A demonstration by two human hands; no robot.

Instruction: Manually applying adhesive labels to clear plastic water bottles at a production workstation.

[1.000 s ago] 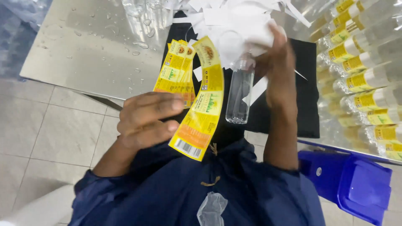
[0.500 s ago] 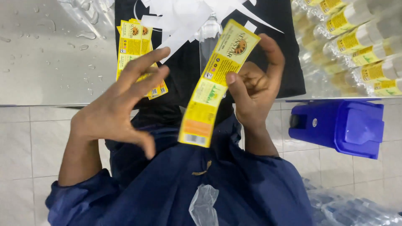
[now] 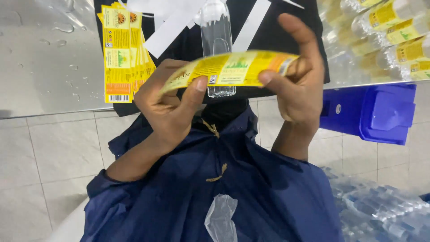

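Both hands up over table edge w/ yellow label (image 3: 228,69) stretched between them, blocking straight reach to clear bottle (image 3: 217,45) behind. Label stack (image 3: 123,54) on left, white strips (image 3: 172,27) beyond, labelled bottles (image 3: 385,36) crowd right. Wet steel table (image 3: 45,58) far left open. Blue bin (image 3: 376,112) low right.

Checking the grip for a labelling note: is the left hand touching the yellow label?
Touching. The head view shows the left hand pinching one end of the yellow label, thumb pressed on its face.

A blue plastic bin (image 3: 380,112) stands on the tiled floor (image 3: 49,148) beside the wet steel bench (image 3: 45,58); labelled bottles (image 3: 385,31) lie at right.
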